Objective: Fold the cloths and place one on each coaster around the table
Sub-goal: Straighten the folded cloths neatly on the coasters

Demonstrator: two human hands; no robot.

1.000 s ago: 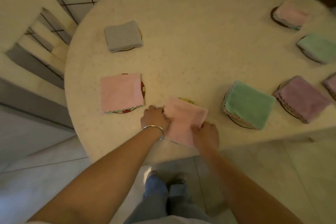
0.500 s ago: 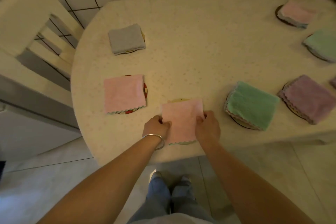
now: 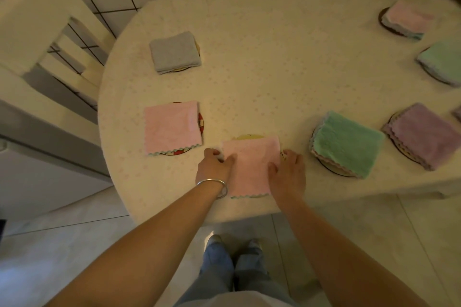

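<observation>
Both arms reach fwd: left hand (image 3: 215, 166) & right hand (image 3: 288, 171) pinch folded pink fleece cloth (image 3: 250, 164) edges, near table (image 3: 262, 77) edge.

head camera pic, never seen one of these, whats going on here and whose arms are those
The picture comes from a camera worn on a person's head, looking down, so the arms are the wearer's own; their feet show on the floor below. There is no robot. They stand at a table covered by a pale cloth. Folded cloths lie on round coasters: a grey cloth, a pink cloth, a green cloth, a purple cloth, and more at the far right. The left hand, with a bracelet on its wrist, and the right hand hold the sides of another pink cloth, setting it on a yellow coaster at the near edge.
</observation>
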